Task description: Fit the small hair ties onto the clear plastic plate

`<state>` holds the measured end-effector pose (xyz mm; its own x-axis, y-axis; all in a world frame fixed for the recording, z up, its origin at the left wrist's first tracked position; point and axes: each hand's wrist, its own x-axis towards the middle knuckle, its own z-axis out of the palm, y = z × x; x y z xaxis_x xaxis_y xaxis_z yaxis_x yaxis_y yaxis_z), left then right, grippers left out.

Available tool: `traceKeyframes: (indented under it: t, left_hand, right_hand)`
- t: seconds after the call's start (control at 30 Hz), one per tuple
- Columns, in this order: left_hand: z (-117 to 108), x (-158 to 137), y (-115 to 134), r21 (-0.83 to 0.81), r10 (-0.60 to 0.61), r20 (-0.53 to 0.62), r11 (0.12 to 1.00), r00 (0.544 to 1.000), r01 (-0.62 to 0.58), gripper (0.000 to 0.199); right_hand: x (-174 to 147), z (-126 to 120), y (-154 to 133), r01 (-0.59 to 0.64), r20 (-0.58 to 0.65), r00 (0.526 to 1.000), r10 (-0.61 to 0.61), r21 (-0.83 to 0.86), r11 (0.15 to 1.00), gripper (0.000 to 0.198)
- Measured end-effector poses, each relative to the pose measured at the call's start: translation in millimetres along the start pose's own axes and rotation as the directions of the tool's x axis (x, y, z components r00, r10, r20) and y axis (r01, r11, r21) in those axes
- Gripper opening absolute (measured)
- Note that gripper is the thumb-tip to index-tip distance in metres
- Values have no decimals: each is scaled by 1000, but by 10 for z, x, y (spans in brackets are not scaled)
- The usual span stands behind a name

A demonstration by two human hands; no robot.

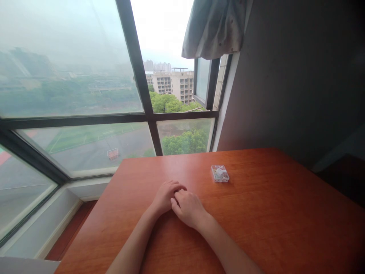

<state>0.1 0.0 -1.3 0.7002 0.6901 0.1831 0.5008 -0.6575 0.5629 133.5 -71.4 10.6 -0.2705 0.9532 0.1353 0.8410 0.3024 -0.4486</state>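
We observe left hand [168, 195] and right hand [188, 206] overlapping on the worktop [273, 213]; how far either grip is closed we cannot judge. Clear box [220, 174] sits beyond, rightward.

This is an upper-floor indoor room, though whether a home, dormitory or office cannot be told. Dark-framed windows [142, 83] (1 sash [202, 80] stands open) look down on treetops [186, 142] and a marked sports field [91, 133], with multi-storey buildings [172, 84] beyond. A grey curtain [213, 30] and a polished wood-grain table [270, 201] furnish it.
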Motion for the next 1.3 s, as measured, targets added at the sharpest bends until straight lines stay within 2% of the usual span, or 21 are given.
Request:
traceKeyframes:
  t: [0.8,1.3]
  left_hand:
    - [0,1,9,-17,15,-6,1000,1000,-16,35]
    - [18,-4,-12,-9,22,-16,1000,1000,-23,36]
  right_hand:
    - [-6,23,18,14,-27,1000,-15,-20,1000,30]
    - [-3,13,9,0,3,1000,0,-5,1000,29]
